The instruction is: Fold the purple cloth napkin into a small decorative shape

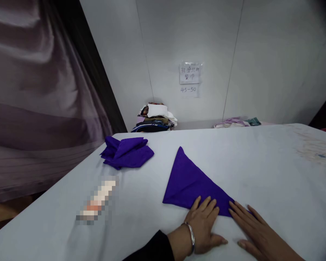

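Observation:
A purple cloth napkin (188, 181), folded into a triangle, lies flat on the white-covered table (141, 232). One of its points faces away from me. My left hand (202, 224), with a silver bangle at the wrist, rests its outstretched fingertips on the napkin's near edge. At the napkin's right corner, my right hand (256, 230) lies flat with fingers extended, covering that corner. Both thumbs stretch out over the table cover. Farther left sits a second purple cloth (127, 152), bunched in loose folds.
A pixelated, blurred oblong item (99, 201) lies on the left of the table. Beyond the far edge are a stack of folded clothes (156, 117) and some lilac and green fabric (236, 122). A handwritten paper sign (190, 74) hangs on the wall. A mauve curtain (38, 108) drapes at left.

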The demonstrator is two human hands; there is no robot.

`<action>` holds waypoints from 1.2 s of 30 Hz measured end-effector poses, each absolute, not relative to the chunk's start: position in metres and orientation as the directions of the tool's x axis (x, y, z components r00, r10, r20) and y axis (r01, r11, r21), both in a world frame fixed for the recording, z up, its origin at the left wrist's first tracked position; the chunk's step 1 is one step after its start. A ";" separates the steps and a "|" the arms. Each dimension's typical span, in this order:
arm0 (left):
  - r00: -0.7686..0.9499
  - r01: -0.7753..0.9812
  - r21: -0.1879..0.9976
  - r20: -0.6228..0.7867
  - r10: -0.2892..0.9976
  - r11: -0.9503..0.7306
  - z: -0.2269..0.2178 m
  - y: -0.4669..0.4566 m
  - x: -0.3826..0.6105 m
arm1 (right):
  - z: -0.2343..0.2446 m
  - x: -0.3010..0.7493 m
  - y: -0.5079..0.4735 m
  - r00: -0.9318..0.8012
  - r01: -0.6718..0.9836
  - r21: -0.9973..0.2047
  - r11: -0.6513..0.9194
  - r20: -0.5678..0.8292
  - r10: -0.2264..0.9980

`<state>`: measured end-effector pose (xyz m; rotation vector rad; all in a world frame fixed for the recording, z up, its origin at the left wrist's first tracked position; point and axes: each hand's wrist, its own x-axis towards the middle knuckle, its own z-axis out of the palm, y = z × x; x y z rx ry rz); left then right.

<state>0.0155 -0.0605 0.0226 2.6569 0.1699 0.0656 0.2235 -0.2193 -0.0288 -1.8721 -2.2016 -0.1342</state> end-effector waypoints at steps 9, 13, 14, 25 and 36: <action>0.918 0.372 0.318 0.010 0.395 -0.872 0.014 -0.024 -0.012 | -0.025 0.223 -0.221 -0.157 0.985 -0.024 0.169 0.260 0.953; 0.848 0.521 0.238 -0.036 0.529 -0.819 0.009 -0.005 -0.034 | -0.027 0.224 -0.221 -0.137 0.983 -0.084 0.162 0.243 0.960; 0.831 0.548 0.225 -0.042 0.554 -0.805 0.009 -0.002 -0.038 | -0.027 0.224 -0.221 -0.130 0.982 -0.102 0.158 0.237 0.963; 0.609 0.792 0.153 -0.114 0.785 -0.592 0.013 0.015 -0.055 | -0.029 0.224 -0.221 -0.084 0.973 -0.196 0.118 0.172 0.982; 0.709 0.696 0.173 -0.014 0.705 -0.697 0.024 0.018 -0.046 | -0.029 0.224 -0.222 -0.079 0.974 -0.198 0.109 0.156 0.985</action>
